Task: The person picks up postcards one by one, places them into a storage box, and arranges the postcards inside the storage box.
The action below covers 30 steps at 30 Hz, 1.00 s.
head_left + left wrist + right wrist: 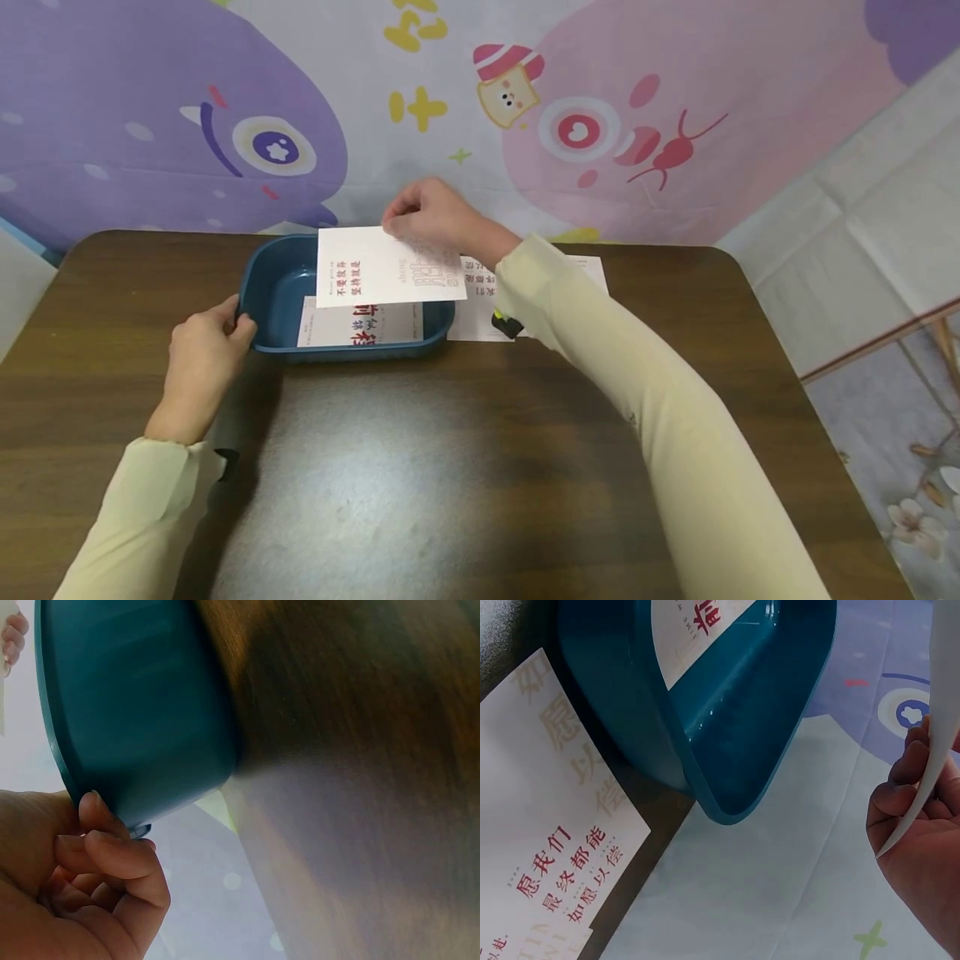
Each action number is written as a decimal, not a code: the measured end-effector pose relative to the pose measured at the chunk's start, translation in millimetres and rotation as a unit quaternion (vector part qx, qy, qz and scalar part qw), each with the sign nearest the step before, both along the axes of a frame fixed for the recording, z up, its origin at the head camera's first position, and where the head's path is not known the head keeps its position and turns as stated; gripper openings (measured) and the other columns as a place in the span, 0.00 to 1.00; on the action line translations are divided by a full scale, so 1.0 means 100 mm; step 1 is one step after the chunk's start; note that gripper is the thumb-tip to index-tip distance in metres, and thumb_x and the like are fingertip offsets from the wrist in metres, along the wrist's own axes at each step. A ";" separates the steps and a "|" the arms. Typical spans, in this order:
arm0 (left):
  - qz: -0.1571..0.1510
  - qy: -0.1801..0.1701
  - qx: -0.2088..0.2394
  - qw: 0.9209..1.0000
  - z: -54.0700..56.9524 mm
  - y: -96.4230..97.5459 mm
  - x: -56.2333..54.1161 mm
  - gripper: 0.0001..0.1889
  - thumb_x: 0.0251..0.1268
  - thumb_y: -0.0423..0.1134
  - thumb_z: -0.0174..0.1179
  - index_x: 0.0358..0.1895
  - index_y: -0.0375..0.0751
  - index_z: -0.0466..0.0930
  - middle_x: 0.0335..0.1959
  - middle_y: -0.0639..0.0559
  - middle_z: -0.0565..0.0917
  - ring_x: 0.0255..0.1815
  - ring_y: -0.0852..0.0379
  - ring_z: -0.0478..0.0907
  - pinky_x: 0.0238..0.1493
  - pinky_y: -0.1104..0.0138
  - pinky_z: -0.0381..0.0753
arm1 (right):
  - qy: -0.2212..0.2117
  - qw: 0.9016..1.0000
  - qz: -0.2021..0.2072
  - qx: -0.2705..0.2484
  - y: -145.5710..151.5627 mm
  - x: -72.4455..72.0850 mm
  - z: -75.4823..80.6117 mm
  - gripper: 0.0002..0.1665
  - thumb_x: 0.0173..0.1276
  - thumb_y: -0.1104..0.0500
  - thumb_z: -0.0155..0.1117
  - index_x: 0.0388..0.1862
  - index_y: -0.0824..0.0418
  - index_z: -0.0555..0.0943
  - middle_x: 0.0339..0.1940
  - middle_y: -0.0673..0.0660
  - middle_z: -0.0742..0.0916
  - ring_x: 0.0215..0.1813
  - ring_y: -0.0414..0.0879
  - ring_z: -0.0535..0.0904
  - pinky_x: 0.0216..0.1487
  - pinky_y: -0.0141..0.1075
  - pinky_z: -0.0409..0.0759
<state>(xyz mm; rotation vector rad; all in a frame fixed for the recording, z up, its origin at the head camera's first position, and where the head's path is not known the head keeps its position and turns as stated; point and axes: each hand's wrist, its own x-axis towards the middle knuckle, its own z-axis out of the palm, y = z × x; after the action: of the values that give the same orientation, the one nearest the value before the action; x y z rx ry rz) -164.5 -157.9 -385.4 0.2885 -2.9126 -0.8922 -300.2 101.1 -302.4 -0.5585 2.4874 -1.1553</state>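
Observation:
A blue plastic basin (281,354) stands near the table's back edge. At its left end my left hand (202,358) pinches the rim between thumb and fingers; the left wrist view shows those curled fingers (120,855) at the basin's corner. Above the basin, my right hand (438,218) holds a white printed card (375,279) by its upper edge. In the right wrist view this card (939,727) appears nearly edge-on and bent. Inside the basin lies another card (330,327) with large red characters, partly covered by the held one.
Right of the basin, printed cards (472,323) lie on the brown wooden table (375,467), partly hidden under my right forearm. A black and yellow-green thing (507,325) shows by the right cuff. A cartoon-printed cloth (450,167) hangs behind the table.

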 end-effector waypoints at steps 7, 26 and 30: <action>-0.001 0.011 0.000 1.000 0.00 -0.01 0.00 0.24 0.67 0.37 0.45 0.61 0.25 0.68 0.25 0.37 0.77 0.23 0.48 0.70 0.18 0.66 0.62 | 0.000 1.000 0.009 0.006 -0.06 0.01 0.01 0.12 0.65 0.58 0.59 0.43 0.62 0.83 0.44 0.54 0.85 0.47 0.41 0.76 0.49 0.29 0.72; 0.002 -0.001 0.010 1.000 0.00 -0.01 0.00 0.25 0.67 0.38 0.44 0.63 0.27 0.66 0.25 0.38 0.76 0.22 0.49 0.70 0.18 0.66 0.61 | -0.001 1.000 0.010 0.009 -0.17 0.01 -0.05 0.12 0.65 0.57 0.58 0.43 0.60 0.83 0.43 0.53 0.85 0.47 0.41 0.76 0.50 0.29 0.71; 0.003 -0.001 0.012 1.000 0.00 0.00 0.00 0.24 0.67 0.38 0.44 0.63 0.27 0.66 0.27 0.37 0.77 0.23 0.48 0.70 0.18 0.66 0.62 | 0.003 1.000 0.012 0.012 -0.20 0.02 -0.05 0.12 0.65 0.57 0.58 0.43 0.60 0.83 0.43 0.53 0.85 0.46 0.41 0.76 0.50 0.29 0.71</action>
<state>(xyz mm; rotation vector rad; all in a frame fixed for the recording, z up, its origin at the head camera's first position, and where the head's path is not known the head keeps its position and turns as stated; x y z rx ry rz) -164.1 -158.0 -385.4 0.3017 -2.9036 -0.9267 -298.5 81.2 -307.3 -0.5852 2.4898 -1.1157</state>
